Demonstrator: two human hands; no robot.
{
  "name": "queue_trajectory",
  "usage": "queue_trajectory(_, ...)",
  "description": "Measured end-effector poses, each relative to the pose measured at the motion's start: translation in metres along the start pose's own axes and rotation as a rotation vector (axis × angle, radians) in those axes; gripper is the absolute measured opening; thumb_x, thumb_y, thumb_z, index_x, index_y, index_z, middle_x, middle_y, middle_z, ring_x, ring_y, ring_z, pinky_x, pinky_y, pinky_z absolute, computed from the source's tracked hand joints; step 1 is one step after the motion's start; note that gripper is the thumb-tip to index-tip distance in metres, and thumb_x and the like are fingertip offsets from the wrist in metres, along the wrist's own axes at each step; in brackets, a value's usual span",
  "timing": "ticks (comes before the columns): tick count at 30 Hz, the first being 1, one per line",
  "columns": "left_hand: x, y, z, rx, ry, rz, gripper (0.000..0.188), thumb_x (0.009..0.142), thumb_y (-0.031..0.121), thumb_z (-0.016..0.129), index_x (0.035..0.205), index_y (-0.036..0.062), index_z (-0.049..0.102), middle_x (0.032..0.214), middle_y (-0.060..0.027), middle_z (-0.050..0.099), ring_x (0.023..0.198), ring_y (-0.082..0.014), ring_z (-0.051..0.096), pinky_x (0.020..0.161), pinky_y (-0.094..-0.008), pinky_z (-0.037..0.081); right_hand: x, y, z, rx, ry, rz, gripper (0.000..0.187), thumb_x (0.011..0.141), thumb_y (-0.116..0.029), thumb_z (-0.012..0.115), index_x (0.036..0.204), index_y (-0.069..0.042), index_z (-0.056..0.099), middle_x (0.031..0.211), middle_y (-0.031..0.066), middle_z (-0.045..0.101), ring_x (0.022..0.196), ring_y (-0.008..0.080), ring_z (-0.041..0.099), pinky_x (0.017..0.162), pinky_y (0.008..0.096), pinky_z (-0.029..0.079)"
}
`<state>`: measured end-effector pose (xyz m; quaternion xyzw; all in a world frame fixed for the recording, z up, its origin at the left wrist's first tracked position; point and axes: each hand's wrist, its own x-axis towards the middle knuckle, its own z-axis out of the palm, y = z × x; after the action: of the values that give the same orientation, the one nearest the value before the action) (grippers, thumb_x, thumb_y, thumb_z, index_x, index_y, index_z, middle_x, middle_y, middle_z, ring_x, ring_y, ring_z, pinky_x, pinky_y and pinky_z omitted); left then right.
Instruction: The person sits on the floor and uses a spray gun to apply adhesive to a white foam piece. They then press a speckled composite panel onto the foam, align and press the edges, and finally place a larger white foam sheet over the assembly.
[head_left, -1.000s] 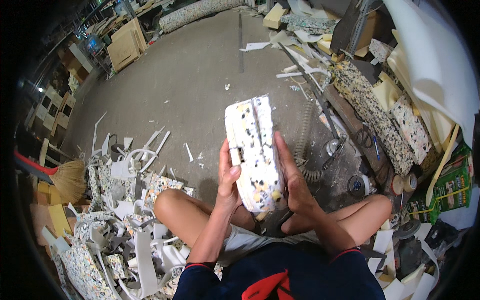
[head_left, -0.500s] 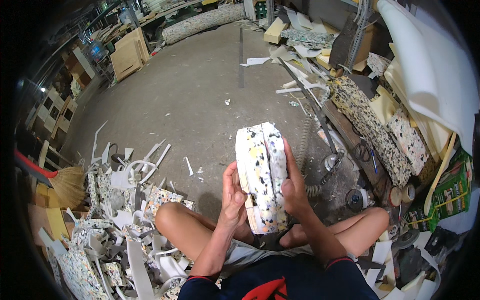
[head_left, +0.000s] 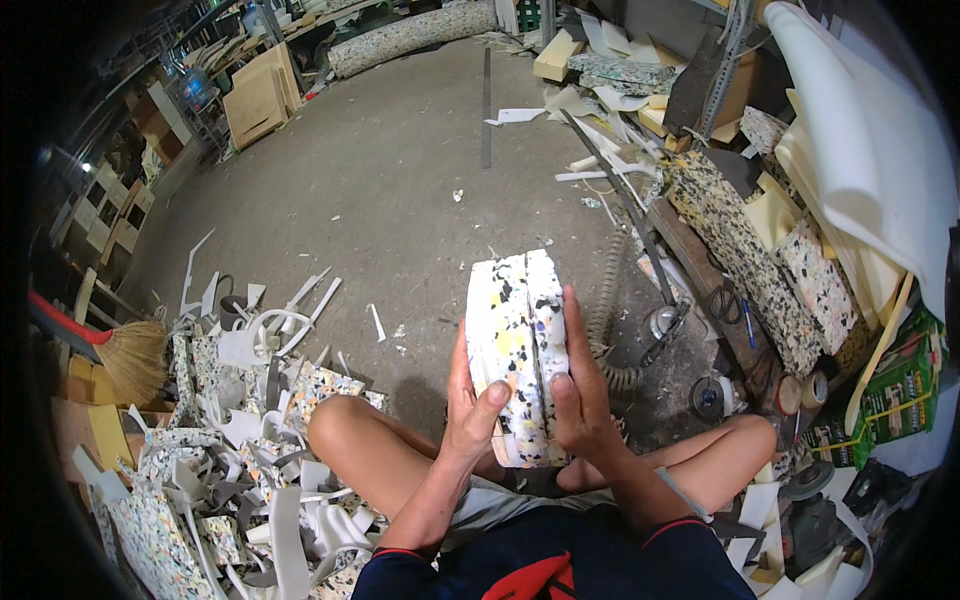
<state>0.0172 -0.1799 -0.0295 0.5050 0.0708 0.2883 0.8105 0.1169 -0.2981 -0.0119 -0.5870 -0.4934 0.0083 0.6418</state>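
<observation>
A thick block of speckled bonded foam [head_left: 512, 345], white with black and yellow flecks, stands on edge above my lap. A dark seam runs along its length, so it looks like layers laid side by side. My left hand [head_left: 470, 408] grips its left side, thumb across the near part of the face. On the other side my right hand [head_left: 584, 398] presses with the fingers stretched along the edge and the thumb on the near face. The block's underside is hidden.
Foam offcuts [head_left: 290, 535] are heaped at my left beside a straw broom [head_left: 137, 362]. At right lie a coiled hose [head_left: 603, 290], a metal bar [head_left: 620, 205], a long speckled foam slab [head_left: 745, 260] and tape rolls [head_left: 817, 384]. A foam roll [head_left: 410, 42] lies far back.
My left hand has shifted its hold, its thumb now lying over the block's face. The right thumb has slid slightly nearer to me. The block has turned a little and remains held.
</observation>
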Motion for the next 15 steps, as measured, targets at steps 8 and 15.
queue_trajectory(8, -0.003, 0.001, 0.0, -0.011, 0.003, -0.009, 0.109, 0.087, 0.044, 0.078, 0.161, -0.0044, 0.014, 0.15, -0.0192, 0.044, 0.137, -0.0253, 0.048, 0.113, -0.0394, 0.04, -0.005, -0.003, 0.0, -0.08, -0.02, -0.005, 0.065, 0.104, -0.017, 0.037, 0.159, 0.01, 0.015, 0.165, 0.0322, 0.017, 0.154, 0.045, 0.017, 0.125, 0.0473, 0.015)
queue_trajectory(15, -0.005, -0.008, -0.004, 0.037, 0.021, 0.006, 0.106, 0.088, 0.046, 0.076, 0.16, -0.0041, 0.015, 0.148, -0.0191, 0.045, 0.135, -0.0248, 0.049, 0.112, -0.0389, 0.041, -0.006, -0.001, 0.003, -0.08, -0.055, -0.001, 0.076, 0.107, -0.043, 0.029, 0.16, 0.009, 0.012, 0.165, 0.033, 0.013, 0.155, 0.0449, 0.012, 0.126, 0.0456, 0.009)
